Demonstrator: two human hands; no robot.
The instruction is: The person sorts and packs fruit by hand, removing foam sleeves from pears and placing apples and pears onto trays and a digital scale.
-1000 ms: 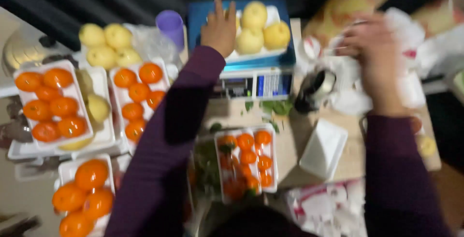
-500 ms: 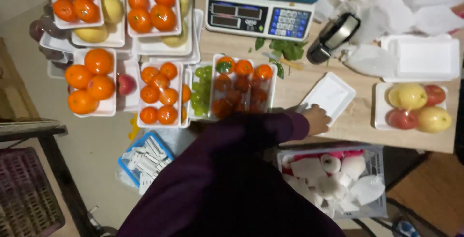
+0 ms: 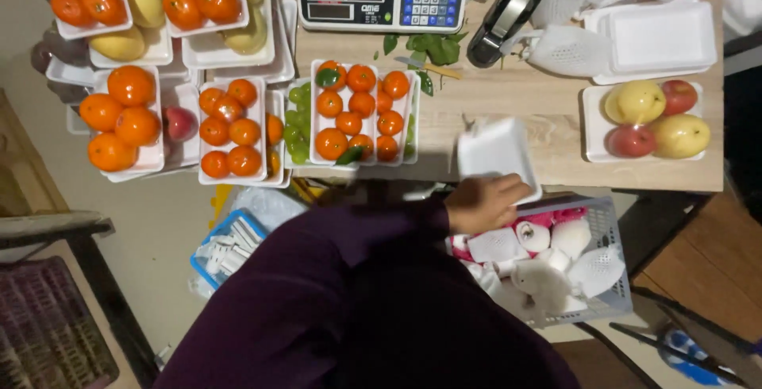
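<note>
My hand (image 3: 486,202) was at the near edge of the desk (image 3: 556,103). Its fingers were curled on the near edge of a white tray (image 3: 496,151), pinching it. I could not tell for sure if it was my left or my right hand, since only one showed, with a dark purple sleeve (image 3: 357,278) behind it. I took it for my right. My other hand was not in the picture.

The tray was empty and sat tilted over the desk edge, right above a grey basket (image 3: 615,222). The basket stood below the desk and held white foam nets (image 3: 548,278) and some pink ones.

Just left of the tray lay a tray of small oranges (image 3: 357,115) with a few green leaves. Green grapes (image 3: 298,123) sat beside it. More trays of oranges (image 3: 230,127) and big oranges (image 3: 119,115) lay farther left, some hanging past the desk.

Far right on the desk was a tray with yellow and red fruit (image 3: 655,119). Behind it sat a stack of empty trays (image 3: 659,36). A scale (image 3: 381,0) stood at the back, and a tape holder (image 3: 504,20) lay next to it.

A blue box (image 3: 226,250) sat on the floor to the left.
</note>
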